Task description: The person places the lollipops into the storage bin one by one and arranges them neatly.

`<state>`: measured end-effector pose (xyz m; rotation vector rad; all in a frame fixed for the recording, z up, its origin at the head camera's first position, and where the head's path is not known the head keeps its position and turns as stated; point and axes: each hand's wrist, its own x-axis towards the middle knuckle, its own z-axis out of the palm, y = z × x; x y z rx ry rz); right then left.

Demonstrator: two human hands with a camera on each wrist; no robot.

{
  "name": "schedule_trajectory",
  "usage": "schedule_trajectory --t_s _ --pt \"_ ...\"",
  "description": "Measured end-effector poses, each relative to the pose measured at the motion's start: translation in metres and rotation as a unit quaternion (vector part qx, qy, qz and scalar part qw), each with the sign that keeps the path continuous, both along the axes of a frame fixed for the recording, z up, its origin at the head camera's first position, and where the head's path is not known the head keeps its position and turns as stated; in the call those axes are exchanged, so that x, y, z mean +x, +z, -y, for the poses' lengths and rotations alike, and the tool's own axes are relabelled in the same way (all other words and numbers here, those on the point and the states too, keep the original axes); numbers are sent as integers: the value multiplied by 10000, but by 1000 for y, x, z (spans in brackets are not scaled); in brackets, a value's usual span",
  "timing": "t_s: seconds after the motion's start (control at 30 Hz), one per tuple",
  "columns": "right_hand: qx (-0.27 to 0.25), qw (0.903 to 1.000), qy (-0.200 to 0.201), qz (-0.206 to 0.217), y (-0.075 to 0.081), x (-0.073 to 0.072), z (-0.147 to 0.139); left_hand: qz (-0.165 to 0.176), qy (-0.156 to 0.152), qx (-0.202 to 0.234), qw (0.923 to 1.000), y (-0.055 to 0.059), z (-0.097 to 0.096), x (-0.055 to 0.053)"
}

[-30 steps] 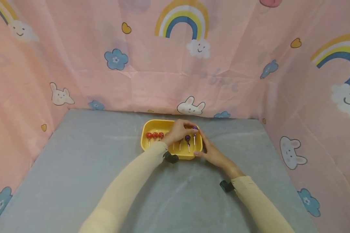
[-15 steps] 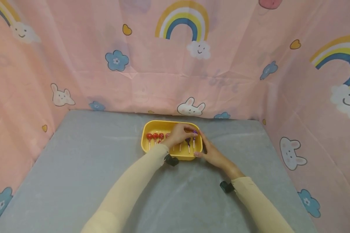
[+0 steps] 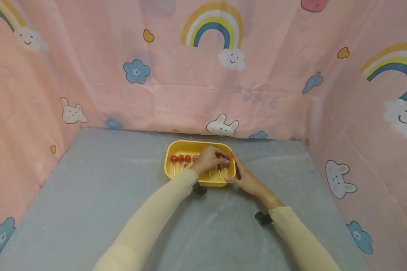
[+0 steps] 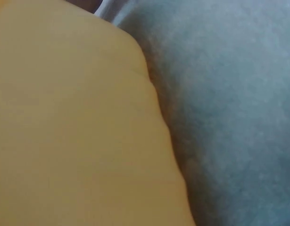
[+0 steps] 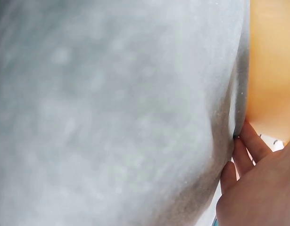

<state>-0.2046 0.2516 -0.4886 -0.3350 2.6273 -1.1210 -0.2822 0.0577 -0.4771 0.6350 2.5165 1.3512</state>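
In the head view a yellow tray (image 3: 190,143) holds a row of lollipops. Red lollipops (image 3: 181,158) lie at its left, a pinkish one (image 3: 195,158) beside them, and dark purple ones toward the right. My left hand (image 3: 207,160) reaches over the tray and pinches the head of the rightmost purple lollipop (image 3: 225,169), its stick pointing toward me. The hand covers the middle of the row. My right hand (image 3: 249,181) holds the tray's right end, thumb at the near corner and fingers along the outer wall. Its fingers (image 5: 244,153) show in the right wrist view.
The grey cloth-covered table (image 3: 98,195) spreads around the tray. Pink printed curtains (image 3: 169,98) stand behind and on both sides. A dark wrist camera (image 3: 263,218) sits at the right wrist. A cream sleeve (image 4: 78,117) fills much of the left wrist view.
My left hand has drawn the rightmost purple lollipop a little toward me inside the tray, lining it up closer with the row. The right hand stays at the tray's end.
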Motion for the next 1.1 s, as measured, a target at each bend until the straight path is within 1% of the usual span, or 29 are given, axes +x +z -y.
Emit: schedule_trajectory --t_s 0.17,0.4,0.6,0.73,0.9,1.1 --pt "46 10000 1 -52 0 1 -1 -50 -15 -132 9999 -1 -2 1" --pt "-51 10000 -47 13 -1 0 -1 -185 83 -268 9994 0 -2 1" --pt "-119 9999 75 -98 -1 1 -2 -210 135 -421 9988 -1 -3 1" --pt "-115 9999 82 -93 -1 1 -2 -343 125 -497 9981 -4 -3 0" --pt "-99 9999 -4 46 -2 0 -1 -559 13 -614 9965 -7 -5 -1" --pt "-83 9999 -57 133 -1 0 1 -734 -27 -907 9932 -8 -7 -1"
